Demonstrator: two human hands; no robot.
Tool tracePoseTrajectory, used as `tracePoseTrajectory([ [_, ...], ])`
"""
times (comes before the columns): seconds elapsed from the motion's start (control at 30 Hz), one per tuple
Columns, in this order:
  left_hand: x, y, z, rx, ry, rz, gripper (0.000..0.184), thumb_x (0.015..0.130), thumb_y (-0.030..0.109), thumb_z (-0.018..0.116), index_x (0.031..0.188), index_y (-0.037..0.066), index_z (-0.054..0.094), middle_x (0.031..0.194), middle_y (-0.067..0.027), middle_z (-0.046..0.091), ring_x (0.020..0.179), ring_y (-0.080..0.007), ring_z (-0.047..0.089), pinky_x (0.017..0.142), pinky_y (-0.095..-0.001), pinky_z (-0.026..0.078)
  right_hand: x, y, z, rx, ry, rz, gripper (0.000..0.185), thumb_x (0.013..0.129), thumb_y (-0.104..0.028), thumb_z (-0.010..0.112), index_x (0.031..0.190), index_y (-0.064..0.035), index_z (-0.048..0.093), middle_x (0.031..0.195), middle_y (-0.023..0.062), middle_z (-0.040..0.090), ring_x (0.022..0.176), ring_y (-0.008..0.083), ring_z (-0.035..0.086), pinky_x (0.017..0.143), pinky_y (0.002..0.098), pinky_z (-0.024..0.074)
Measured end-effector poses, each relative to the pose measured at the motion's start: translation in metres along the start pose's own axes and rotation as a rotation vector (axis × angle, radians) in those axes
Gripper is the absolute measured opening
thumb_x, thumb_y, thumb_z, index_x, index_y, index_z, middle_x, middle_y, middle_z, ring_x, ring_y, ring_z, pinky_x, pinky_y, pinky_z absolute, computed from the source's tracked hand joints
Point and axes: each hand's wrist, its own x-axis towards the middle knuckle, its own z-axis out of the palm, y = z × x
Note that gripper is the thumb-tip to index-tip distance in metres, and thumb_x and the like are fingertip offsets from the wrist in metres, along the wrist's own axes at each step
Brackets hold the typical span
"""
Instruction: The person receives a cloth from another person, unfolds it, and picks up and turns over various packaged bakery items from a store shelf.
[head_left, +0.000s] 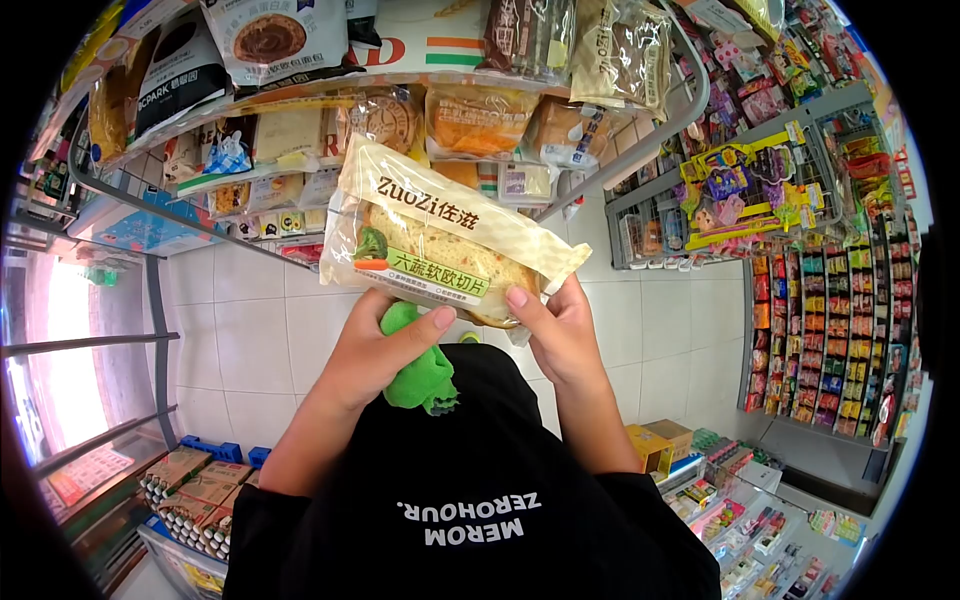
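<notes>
Between my two hands I hold a bag of sliced bread [440, 235] in clear and cream plastic, its printed front turned up toward me. My right hand [562, 330] grips the bag's lower right corner, thumb on top and fingers underneath. At the lower left edge, my left hand [375, 345] is closed round a bunched green cloth [415, 365]. The left fingers go under the bag and are partly hidden, with the thumb lying over the cloth. Just beyond the bag stands a shelf rack with packaged breads [480, 120].
Wire shelf edges [650, 135] curve close in front of the bag. Right of me hang a grey basket rack [740, 190] and rows of snack packets [830, 330]. Stacked cartons [195, 490] sit lower left, by a glass door [80, 350]. Pale floor tiles [240, 330] lie below.
</notes>
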Motion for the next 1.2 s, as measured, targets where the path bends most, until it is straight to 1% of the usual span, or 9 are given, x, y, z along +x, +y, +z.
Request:
tracePoseTrajectory([
  [0.27,-0.004,0.005,-0.006,0.039,-0.02,-0.066,0.05,0.089,0.019,0.076,0.128,-0.003,0.056,0.123,-0.0084,0.062,0.113,-0.0139,0.057,0.097,-0.0277,0.046,-0.004,0.002,-0.001,0.005,0.001,-0.002,0.06,0.09,-0.01,0.072,0.141,0.0004,0.042,0.137,0.0123,0.054,0.126,0.0212,0.053,0.106,0.0359,0.0433],
  [0.33,-0.004,0.003,-0.006,0.045,0.007,-0.044,0.051,0.089,0.019,0.076,0.129,-0.002,0.054,0.118,-0.0082,0.064,0.108,-0.0138,0.059,0.093,-0.0276,0.048,-0.004,0.004,-0.002,-0.027,-0.001,-0.032,0.06,0.089,-0.01,0.073,0.14,0.0006,0.043,0.137,0.0125,0.055,0.126,0.0213,0.054,0.106,0.0357,0.0435],
  [0.4,-0.002,-0.007,-0.01,0.056,0.068,0.031,0.05,0.089,0.018,0.075,0.13,-0.001,0.053,0.11,-0.0078,0.066,0.097,-0.0138,0.063,0.085,-0.028,0.052,-0.005,-0.003,-0.002,-0.028,0.015,-0.045,0.06,0.089,-0.01,0.073,0.14,0.0007,0.043,0.135,0.0126,0.056,0.125,0.0213,0.055,0.105,0.0357,0.044],
  [0.5,-0.001,-0.009,-0.025,-0.161,0.018,0.025,0.045,0.092,0.018,0.072,0.127,0.001,0.051,0.091,-0.0056,0.066,0.075,-0.0143,0.066,0.066,-0.0286,0.055,-0.005,-0.01,-0.009,-0.044,0.026,-0.049,0.061,0.088,-0.01,0.074,0.139,0.0009,0.044,0.134,0.0129,0.058,0.123,0.0212,0.056,0.104,0.0358,0.0447],
  [0.53,-0.002,-0.01,-0.02,-0.096,0.004,0.126,0.041,0.098,0.031,0.06,0.12,-0.002,0.049,0.091,-0.0141,0.065,0.056,-0.0199,0.063,0.05,-0.0314,0.054,-0.005,-0.011,-0.012,-0.053,0.029,-0.049,0.061,0.087,-0.01,0.075,0.139,0.0009,0.044,0.133,0.013,0.058,0.123,0.0212,0.057,0.104,0.0359,0.045],
  [0.63,-0.001,-0.014,-0.014,-0.095,0.071,0.149,0.041,0.098,0.031,0.061,0.121,0.0,0.05,0.09,-0.013,0.065,0.056,-0.0193,0.063,0.048,-0.0316,0.054,-0.006,-0.012,-0.017,-0.059,0.023,-0.05,0.061,0.087,-0.009,0.075,0.139,0.0009,0.044,0.133,0.013,0.059,0.122,0.0208,0.058,0.104,0.0362,0.0451],
  [0.73,0.0,-0.013,-0.009,-0.081,0.129,0.109,0.039,0.098,0.032,0.062,0.12,0.001,0.051,0.09,-0.0121,0.065,0.056,-0.0191,0.062,0.048,-0.0315,0.054,-0.006,-0.015,-0.018,-0.065,0.025,-0.06,0.06,0.087,-0.01,0.075,0.138,0.0009,0.045,0.132,0.0131,0.059,0.121,0.0206,0.058,0.104,0.036,0.0452],
  [0.93,-0.002,-0.014,-0.013,-0.035,0.12,0.081,0.034,0.098,0.028,0.062,0.116,0.001,0.053,0.091,-0.0106,0.065,0.056,-0.0175,0.062,0.049,-0.0314,0.053,-0.008,-0.018,-0.026,-0.076,0.023,-0.058,0.059,0.087,-0.012,0.075,0.137,0.0012,0.046,0.131,0.0133,0.06,0.121,0.0206,0.058,0.103,0.0363,0.0456],
  [1.2,-0.002,-0.012,-0.006,-0.041,0.145,0.1,0.03,0.099,0.026,0.062,0.113,0.001,0.055,0.092,-0.0097,0.065,0.056,-0.0163,0.061,0.049,-0.0311,0.053,-0.009,-0.018,-0.029,-0.071,0.02,-0.047,0.061,0.087,-0.013,0.075,0.138,0.0012,0.045,0.131,0.0136,0.06,0.121,0.0208,0.058,0.103,0.0365,0.0453],
])
